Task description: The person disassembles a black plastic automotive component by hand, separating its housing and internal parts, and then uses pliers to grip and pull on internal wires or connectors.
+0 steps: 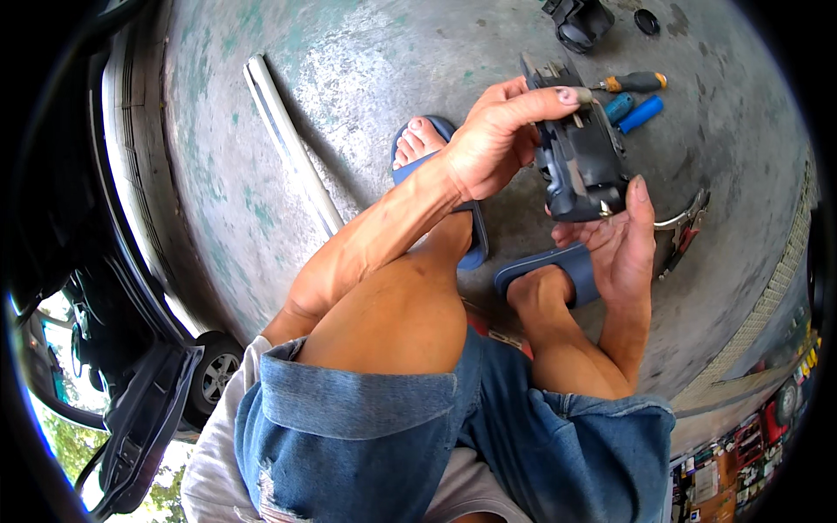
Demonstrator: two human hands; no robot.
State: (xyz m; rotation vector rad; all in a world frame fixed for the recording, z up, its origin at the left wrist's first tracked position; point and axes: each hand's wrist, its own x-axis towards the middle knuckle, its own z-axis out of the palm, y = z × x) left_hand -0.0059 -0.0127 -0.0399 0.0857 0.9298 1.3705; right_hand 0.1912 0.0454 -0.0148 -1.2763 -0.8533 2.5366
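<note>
Both my hands hold a black moulded housing [593, 157] with metal bits on it, raised above the floor in front of my knees. My left hand [499, 139] grips its left side near the far end, thumb pressed across the top and fingers hidden behind it. At the near end, my right hand [617, 248] supports it from below, with the thumb up against its corner. What exact part this is I cannot tell. Just beyond its right side lie an orange-and-black screwdriver [636, 82], a teal-handled tool [619, 107] and a blue-handled tool [642, 114].
Pliers [684, 231] lie right of my right hand. A black part [580, 23] and a round black cap [647, 22] sit farther off. A long pale bar [292, 144] lies on the concrete at left, near a dark car [148, 418] with an open door. Sandals [554, 266] are underfoot.
</note>
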